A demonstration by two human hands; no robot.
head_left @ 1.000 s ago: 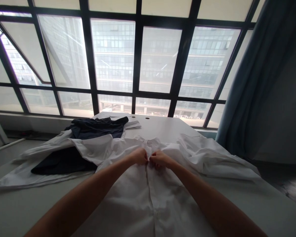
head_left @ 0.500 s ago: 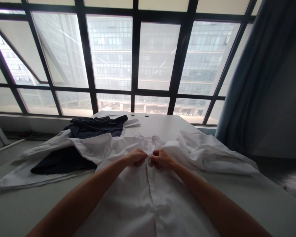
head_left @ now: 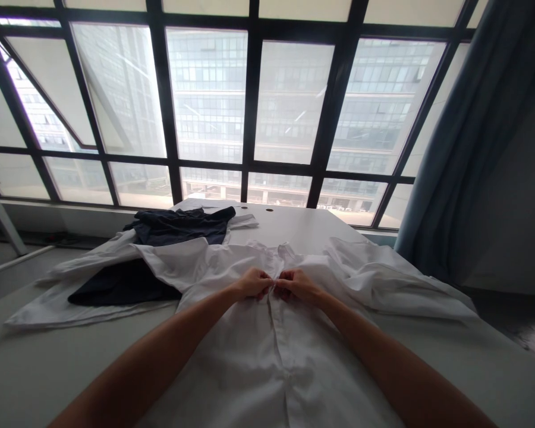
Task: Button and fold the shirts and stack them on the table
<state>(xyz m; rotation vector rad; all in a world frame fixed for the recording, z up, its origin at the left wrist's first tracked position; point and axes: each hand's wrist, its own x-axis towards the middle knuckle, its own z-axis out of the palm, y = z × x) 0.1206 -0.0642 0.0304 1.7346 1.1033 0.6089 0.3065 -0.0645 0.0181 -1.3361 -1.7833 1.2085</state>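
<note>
A white shirt (head_left: pixel 232 356) lies spread out before me, its collar toward the windows and its front opening running down the middle. My left hand (head_left: pixel 255 283) is closed in a pinch on the left edge of the front opening, just below the collar (head_left: pixel 286 252). Close against it, my right hand (head_left: pixel 296 285) pinches the opposite edge. The fingertips of both hands nearly meet. Whether a button is between them is too small to make out. One sleeve (head_left: pixel 396 285) stretches off to the right in folds.
On the left, a dark garment (head_left: pixel 182 227) lies bunched on other white cloth, with more dark fabric (head_left: pixel 125 285) under a white fold. The white table (head_left: pixel 303 223) reaches toward the windows (head_left: pixel 289 101). A blue-grey curtain (head_left: pixel 446 166) hangs at the right.
The whole view has shifted slightly, so things sit a little further right. Both hands stay at the same place on the shirt front, with fingertips slightly closer together.
</note>
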